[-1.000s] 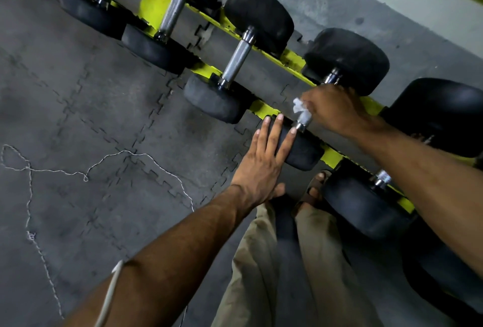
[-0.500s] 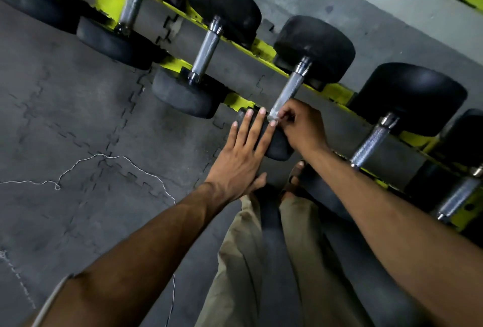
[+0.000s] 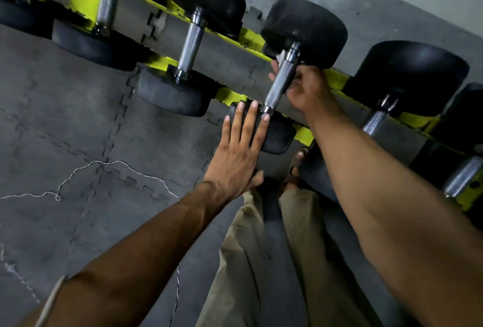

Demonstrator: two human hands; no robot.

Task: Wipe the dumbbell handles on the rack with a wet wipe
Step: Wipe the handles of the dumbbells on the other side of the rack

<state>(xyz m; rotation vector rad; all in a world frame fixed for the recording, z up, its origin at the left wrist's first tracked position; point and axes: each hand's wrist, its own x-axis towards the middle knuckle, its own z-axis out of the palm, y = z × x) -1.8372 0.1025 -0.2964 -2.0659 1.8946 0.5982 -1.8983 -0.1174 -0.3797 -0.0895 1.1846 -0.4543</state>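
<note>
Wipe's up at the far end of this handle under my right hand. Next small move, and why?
Probably slide the right hand and wet wipe down the handle toward the near head. The wipe peeks out at the far end, the knurled length below shows uncovered, and the left hand lies flat on that head, steadying it.

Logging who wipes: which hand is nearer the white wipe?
Right. The right hand curls round the handle with the wipe at its fingertips; the left hand lies flat on the near weight head.
</note>
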